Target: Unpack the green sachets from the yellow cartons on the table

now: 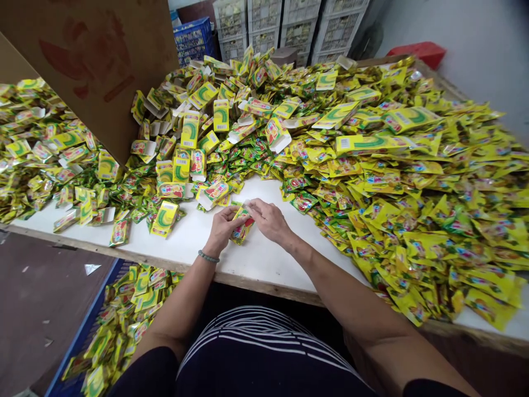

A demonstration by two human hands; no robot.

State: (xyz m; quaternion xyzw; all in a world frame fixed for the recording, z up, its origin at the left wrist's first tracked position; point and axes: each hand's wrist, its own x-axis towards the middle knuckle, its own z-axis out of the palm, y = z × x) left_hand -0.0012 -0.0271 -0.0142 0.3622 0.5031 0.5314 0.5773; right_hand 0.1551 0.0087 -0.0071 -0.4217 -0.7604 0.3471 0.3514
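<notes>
Over the white tabletop (285,259), close to its front edge, both my hands meet on one small yellow carton (241,232) with a colourful print. My left hand (225,225), with a beaded bracelet at the wrist, grips the carton's left side between thumb and fingers. At the carton's upper end, the fingers of my right hand (268,219) are pinched together; a whitish bit shows there, perhaps its flap. Just beyond lie more small cartons (217,190), some with white flaps open. Green sachets (303,201) lie to the right of my right hand.
A large heap of yellow sachets (397,182) covers the table's right side. A big brown cardboard box (95,60) stands tilted at the back left. Below the table's left edge is a blue crate (85,325) full of cartons. White crates (264,27) are stacked behind.
</notes>
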